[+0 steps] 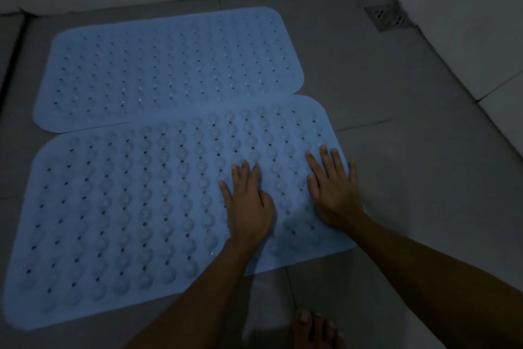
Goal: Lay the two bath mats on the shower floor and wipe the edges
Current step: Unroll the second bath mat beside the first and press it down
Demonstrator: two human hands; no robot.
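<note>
Two light blue bath mats with holes and round bumps lie flat on the grey tiled shower floor (pixel 396 99). The far mat (pixel 169 65) sits toward the back wall. The near mat (pixel 127 207) overlaps or touches its front edge and is shifted slightly right. My left hand (pixel 247 207) rests palm down on the near mat's right part, fingers spread. My right hand (pixel 334 190) lies flat beside it, at the mat's right edge. Neither hand holds anything.
A metal floor drain (pixel 389 17) sits in the back right corner. White tiled walls (pixel 452 23) close the back and right sides. My bare foot (pixel 314 331) stands on the floor at the bottom edge. A dark channel runs along the left.
</note>
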